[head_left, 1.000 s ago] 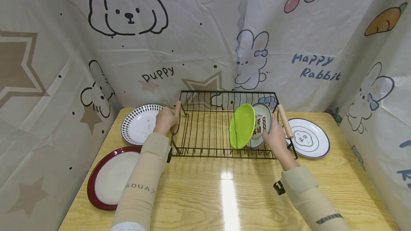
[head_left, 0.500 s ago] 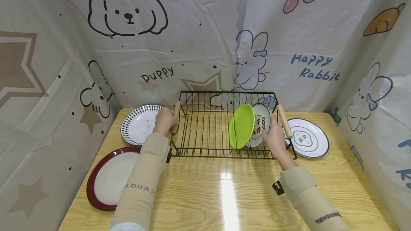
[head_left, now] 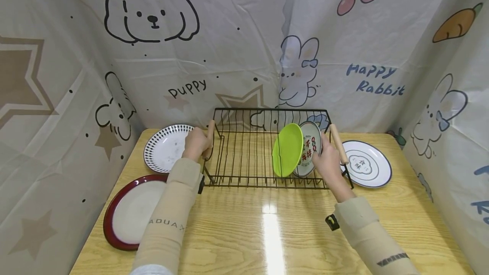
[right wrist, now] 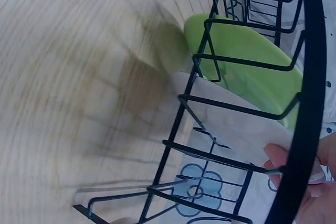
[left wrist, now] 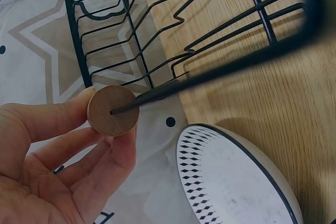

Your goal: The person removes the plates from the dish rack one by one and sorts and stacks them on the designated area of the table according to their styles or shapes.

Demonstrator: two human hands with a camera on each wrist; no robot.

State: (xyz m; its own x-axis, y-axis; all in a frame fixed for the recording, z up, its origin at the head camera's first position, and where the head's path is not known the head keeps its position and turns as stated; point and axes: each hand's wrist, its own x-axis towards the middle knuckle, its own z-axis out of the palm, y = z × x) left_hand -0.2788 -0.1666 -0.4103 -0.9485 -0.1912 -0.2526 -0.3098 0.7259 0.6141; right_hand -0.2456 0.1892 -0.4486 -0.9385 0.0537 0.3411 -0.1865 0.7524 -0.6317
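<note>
My left hand (head_left: 196, 144) grips the left wooden handle (left wrist: 113, 111) of a black wire dish rack (head_left: 244, 108). In the left wrist view, thumb and fingers lie around the handle's round end. At the rack's right part, my right hand (head_left: 329, 162) pinches the right edge of a white plate (head_left: 306, 164) with red characters and a dark rim. That plate stands on edge between the wires, leaning. Just left of it a lime green plate (head_left: 287, 152) stands tilted in the rack, overlapping it. From the right wrist, the plate's pale back (right wrist: 236, 116) shows behind the wires.
A white plate with black diamonds (head_left: 164, 150) lies left of the rack. In front of it, a maroon-rimmed plate (head_left: 114, 224) is partly hidden by the left sleeve. A blue-rimmed plate (head_left: 378, 169) lies on the right, beside the right wooden handle (head_left: 338, 144).
The white plate with red characters has turned slightly in my right hand, its print shifting a little. My left hand and the rack have stayed in place.
</note>
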